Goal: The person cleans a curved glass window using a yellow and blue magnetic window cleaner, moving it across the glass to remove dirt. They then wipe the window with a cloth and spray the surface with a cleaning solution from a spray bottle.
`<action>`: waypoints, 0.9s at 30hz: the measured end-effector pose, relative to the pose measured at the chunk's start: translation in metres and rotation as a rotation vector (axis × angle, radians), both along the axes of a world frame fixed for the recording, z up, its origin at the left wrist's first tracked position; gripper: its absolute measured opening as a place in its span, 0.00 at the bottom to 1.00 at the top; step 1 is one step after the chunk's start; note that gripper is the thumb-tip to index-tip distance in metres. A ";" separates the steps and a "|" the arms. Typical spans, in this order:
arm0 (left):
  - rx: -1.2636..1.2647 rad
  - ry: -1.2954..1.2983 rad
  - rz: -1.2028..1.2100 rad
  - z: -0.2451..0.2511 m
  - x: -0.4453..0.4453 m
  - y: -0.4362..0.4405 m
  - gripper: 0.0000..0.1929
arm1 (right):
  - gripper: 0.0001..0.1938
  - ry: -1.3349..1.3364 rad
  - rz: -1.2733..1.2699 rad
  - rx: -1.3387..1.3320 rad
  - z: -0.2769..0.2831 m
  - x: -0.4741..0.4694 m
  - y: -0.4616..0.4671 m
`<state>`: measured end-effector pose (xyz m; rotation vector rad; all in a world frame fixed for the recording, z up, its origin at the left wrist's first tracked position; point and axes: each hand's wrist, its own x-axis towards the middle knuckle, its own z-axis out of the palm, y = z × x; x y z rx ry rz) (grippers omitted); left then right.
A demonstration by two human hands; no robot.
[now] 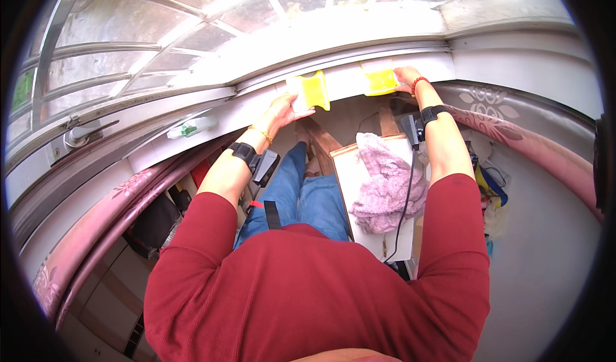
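Note:
My left hand (284,109) grips the pale left end of a bright yellow-and-white piece (315,91) at the front of the white window sill (345,82). To its right is a similar yellow piece (381,80), its pale upper part washed out by glare. The fingers of my right hand (408,78) close on that one's right edge. Both pieces have flared corners and look like sponges or plastic packs; the picture does not settle which. A gap of bare sill separates them.
Beyond the sill stands a barred window (192,30) with a metal handle (79,135). A green-and-clear item (189,129) lies on the sill at left. Pink curtains (505,126) hang at both sides. Below, a lilac towel (385,189) covers part of a white-topped stool (353,157); a black cable (410,179) crosses it.

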<state>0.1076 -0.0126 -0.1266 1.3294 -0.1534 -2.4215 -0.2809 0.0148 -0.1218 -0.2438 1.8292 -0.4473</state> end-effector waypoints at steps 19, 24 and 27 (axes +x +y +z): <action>-0.299 -0.453 -0.493 0.046 0.077 0.020 0.25 | 0.16 -0.231 -0.168 -0.433 0.195 -0.075 0.085; 0.011 -0.801 -0.578 0.087 0.183 0.061 0.32 | 0.22 -0.160 -0.121 -0.510 0.269 -0.085 0.139; -0.328 -1.383 -0.132 0.104 0.213 0.056 0.45 | 0.21 -0.061 -0.278 -0.646 0.288 -0.089 0.167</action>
